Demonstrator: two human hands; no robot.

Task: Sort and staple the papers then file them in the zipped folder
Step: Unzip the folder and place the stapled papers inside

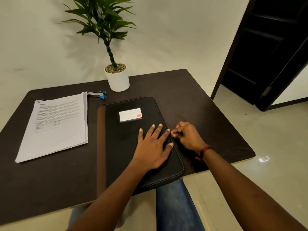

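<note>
The zipped folder (126,139) lies at the table's (208,105) near edge, overhanging slightly; it looks padded and stiff, and likely heavy enough to stay put. My left hand (153,147) presses flat on its cover, fingers spread; my right hand (186,135) pinches its right edge, probably the zip pull.

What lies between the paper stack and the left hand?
Head view: from the left hand, resting flat on the zipped folder, come the folder's black cover, its brown spine, then a bare strip of table up to the paper stack.
</note>
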